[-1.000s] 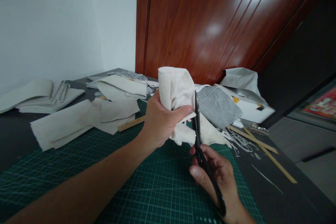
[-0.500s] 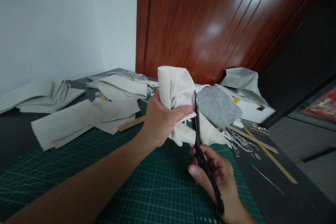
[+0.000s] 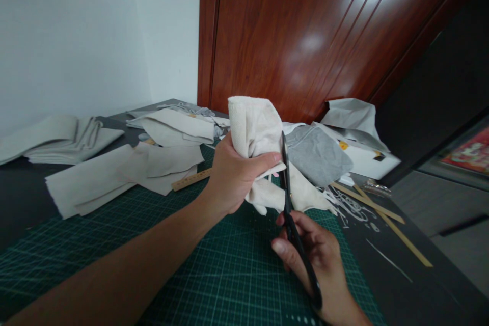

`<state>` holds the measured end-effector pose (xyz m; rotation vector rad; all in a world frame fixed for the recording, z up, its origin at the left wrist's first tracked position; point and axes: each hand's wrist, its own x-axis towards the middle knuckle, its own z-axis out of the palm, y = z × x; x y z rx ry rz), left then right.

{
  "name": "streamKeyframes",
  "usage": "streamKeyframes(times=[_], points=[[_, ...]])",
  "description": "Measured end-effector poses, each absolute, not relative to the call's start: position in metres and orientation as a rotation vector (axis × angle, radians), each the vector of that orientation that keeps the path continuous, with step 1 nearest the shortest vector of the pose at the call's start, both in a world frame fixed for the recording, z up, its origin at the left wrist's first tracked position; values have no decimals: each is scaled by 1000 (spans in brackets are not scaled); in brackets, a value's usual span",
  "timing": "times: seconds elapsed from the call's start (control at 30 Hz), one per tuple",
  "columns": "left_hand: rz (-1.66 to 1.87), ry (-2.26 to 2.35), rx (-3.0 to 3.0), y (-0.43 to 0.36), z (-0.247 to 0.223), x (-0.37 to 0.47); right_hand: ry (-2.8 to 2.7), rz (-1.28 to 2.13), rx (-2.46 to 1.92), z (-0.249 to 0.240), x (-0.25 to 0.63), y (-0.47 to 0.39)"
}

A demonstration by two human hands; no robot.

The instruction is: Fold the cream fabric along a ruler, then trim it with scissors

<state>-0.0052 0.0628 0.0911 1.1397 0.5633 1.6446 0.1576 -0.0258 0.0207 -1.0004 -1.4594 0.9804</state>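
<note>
My left hand [image 3: 239,175] grips a folded piece of off-white fabric [image 3: 255,125] above the cutting mat, thumb pressed across its front. Part of the fabric hangs down below the hand. In my right hand [image 3: 315,249] is a pair of black scissors [image 3: 288,198], fingers around the handles. The blades point up and away, at the right edge of the fabric next to my left thumb. Whether the blades are fully closed I cannot tell. Beneath both hands lies a green cutting mat [image 3: 229,270] with a grid.
Flat cream fabric pieces [image 3: 99,173] lie to the left, with folded fabric [image 3: 64,137] beyond. A wooden ruler [image 3: 191,179] shows by my left wrist. Grey cloth [image 3: 319,155], thin wooden strips [image 3: 397,234] and white trimmings [image 3: 349,206] lie on the right. A brown door [image 3: 290,35] stands behind.
The scissor handles and my right thumb have shifted slightly left, and the handles look closer together. My left hand and the fabric have barely moved.
</note>
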Motion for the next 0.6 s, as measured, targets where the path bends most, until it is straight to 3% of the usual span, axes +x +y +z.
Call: streamKeyframes(times=[0.6], points=[[1643, 501, 1092, 62, 90, -5, -1553, 1098, -845, 4, 166, -23]])
